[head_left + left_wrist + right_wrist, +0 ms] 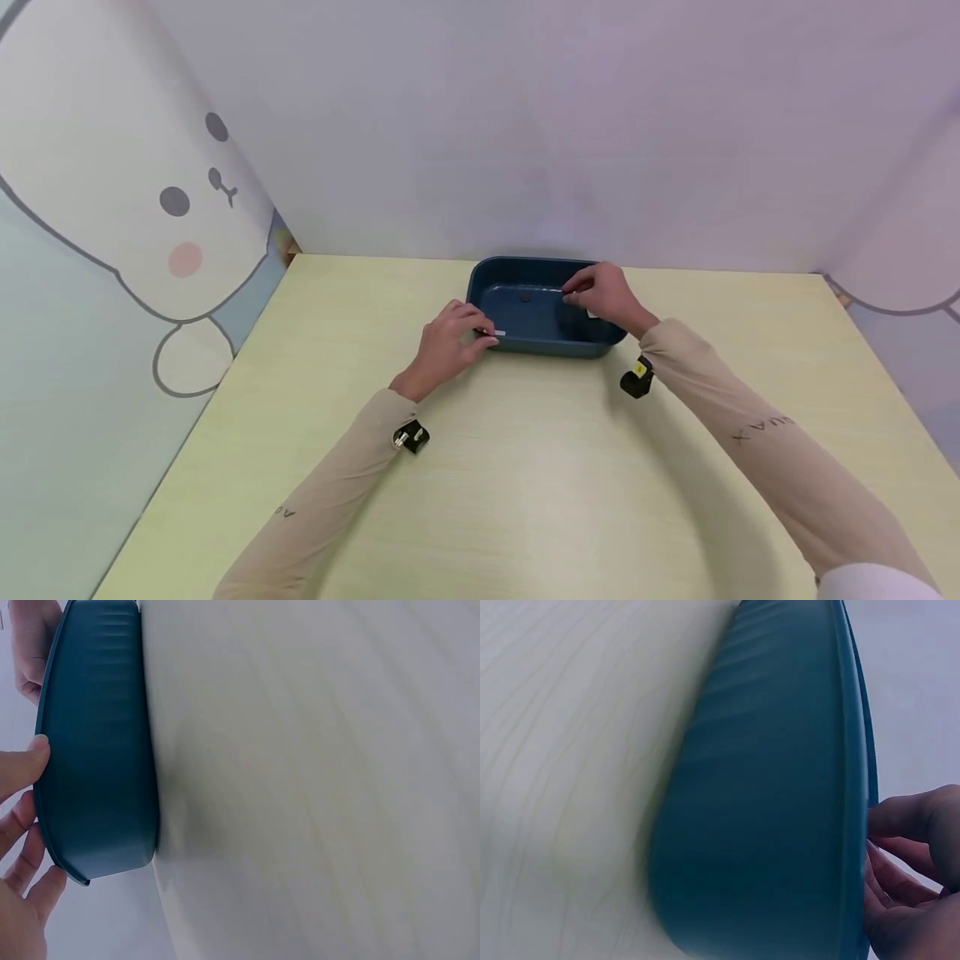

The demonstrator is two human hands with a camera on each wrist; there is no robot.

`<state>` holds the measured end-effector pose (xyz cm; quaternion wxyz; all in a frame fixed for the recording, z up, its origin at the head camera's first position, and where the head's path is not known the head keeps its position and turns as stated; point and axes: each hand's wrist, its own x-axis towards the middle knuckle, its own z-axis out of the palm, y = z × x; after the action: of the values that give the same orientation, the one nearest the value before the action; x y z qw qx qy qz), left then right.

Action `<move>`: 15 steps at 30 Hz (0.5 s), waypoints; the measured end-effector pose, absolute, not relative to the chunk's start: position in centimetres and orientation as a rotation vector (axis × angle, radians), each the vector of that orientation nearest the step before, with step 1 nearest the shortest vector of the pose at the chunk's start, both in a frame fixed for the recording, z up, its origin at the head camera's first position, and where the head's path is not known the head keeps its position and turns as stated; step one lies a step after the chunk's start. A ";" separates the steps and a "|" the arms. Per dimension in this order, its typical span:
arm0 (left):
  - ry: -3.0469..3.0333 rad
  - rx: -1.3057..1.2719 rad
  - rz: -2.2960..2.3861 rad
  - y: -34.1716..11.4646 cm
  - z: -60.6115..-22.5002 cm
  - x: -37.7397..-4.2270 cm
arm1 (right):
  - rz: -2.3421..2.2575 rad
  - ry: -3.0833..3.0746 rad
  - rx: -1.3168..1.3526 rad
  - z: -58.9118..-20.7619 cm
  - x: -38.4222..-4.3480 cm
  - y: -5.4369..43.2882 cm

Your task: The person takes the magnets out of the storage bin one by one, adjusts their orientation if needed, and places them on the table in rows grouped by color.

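Observation:
A dark blue rectangular plastic basin sits on the table near its far edge. At the near left corner my left hand grips the rim, thumb on one side and fingers spread along the end. A small white piece shows by those fingertips. My right hand reaches over the basin's right side, thumb and fingertips together on a small dark thing, whose kind I cannot tell. Under this hand shows another small white piece. A small dark round spot lies on the basin's floor.
The pale wood table meets a light wall right behind the basin. A cartoon animal panel stands on the left, another pale panel on the right. Black wrist cameras hang under both sleeves.

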<state>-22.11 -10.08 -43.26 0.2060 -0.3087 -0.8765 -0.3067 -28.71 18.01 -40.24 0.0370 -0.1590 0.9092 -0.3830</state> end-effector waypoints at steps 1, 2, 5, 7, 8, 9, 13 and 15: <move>-2.443 -0.860 -0.857 -10.1 -43.3 -22.2 | -1.180 2.787 -0.482 -40.1 -28.6 18.1; -2.444 -0.859 -0.858 -10.1 -43.3 -22.2 | -1.189 2.782 -0.475 -40.0 -28.5 18.2; -2.449 -0.857 -0.858 -10.2 -43.4 -22.3 | -1.210 2.776 -0.459 -39.8 -28.3 18.6; -2.455 -0.853 -0.862 -10.2 -43.5 -22.4 | -1.226 2.773 -0.450 -39.7 -28.2 18.8; -2.458 -0.850 -0.864 -10.2 -43.5 -22.4 | -1.232 2.775 -0.449 -39.7 -28.2 19.0; -2.461 -0.846 -0.866 -10.3 -43.5 -22.4 | -1.236 2.774 -0.451 -39.6 -28.1 19.1; -2.468 -0.827 -0.877 -10.5 -43.5 -22.5 | -1.236 2.771 -0.475 -39.3 -28.0 19.4; -2.470 -0.820 -0.878 -10.6 -43.6 -22.5 | -1.225 2.776 -0.482 -39.1 -27.8 19.6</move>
<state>-22.50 -10.57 -43.55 0.1961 -0.2927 -0.8818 -0.3136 -27.84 19.61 -39.08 0.0347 -0.1567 0.9030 -0.3986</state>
